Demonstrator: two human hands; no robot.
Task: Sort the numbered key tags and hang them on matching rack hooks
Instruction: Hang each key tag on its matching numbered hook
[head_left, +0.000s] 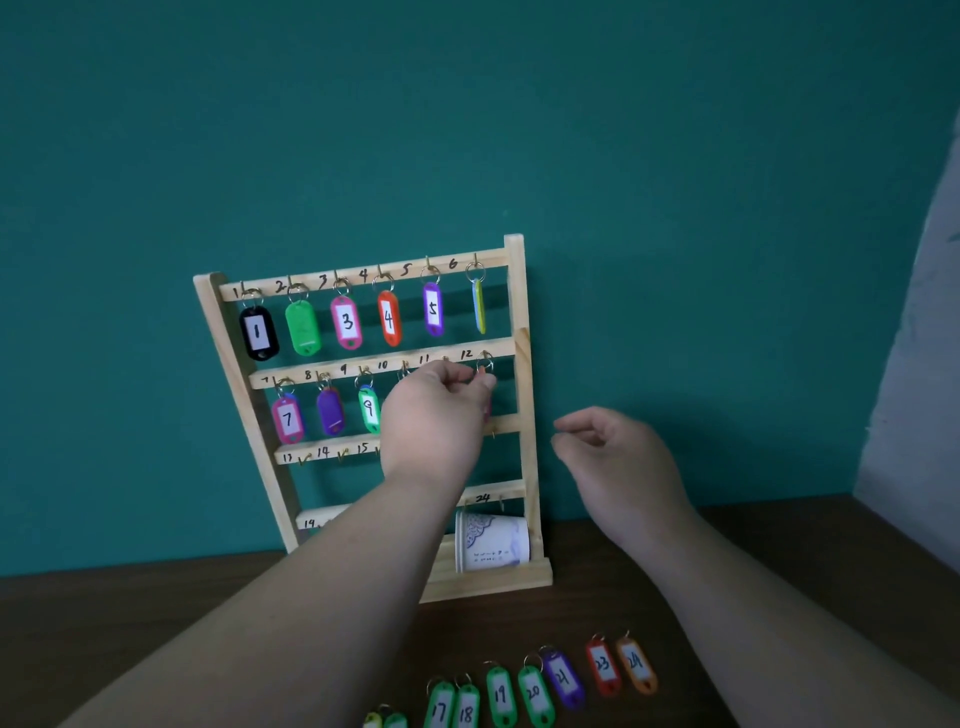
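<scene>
A wooden key rack (519, 312) with numbered hooks leans against the teal wall. Tags hang along its top row and on hooks 7, 8 and 9. My left hand (436, 410) is raised at hook 12, fingertips pinching the metal ring (484, 364) of a tag; the tag itself is mostly hidden behind the hand, with a pink sliver showing. My right hand (618, 457) hovers to the right of the rack, fingers loosely curled, holding nothing. Several loose tags lie on the table in front, among them green 19 (500, 695), purple 21 (563, 678) and orange 24 (637, 665).
A patterned paper cup (491, 543) lies on its side on the rack's base. The dark wooden table (156, 623) carries the rack. A pale cloth or wall (919, 364) rises at the right edge.
</scene>
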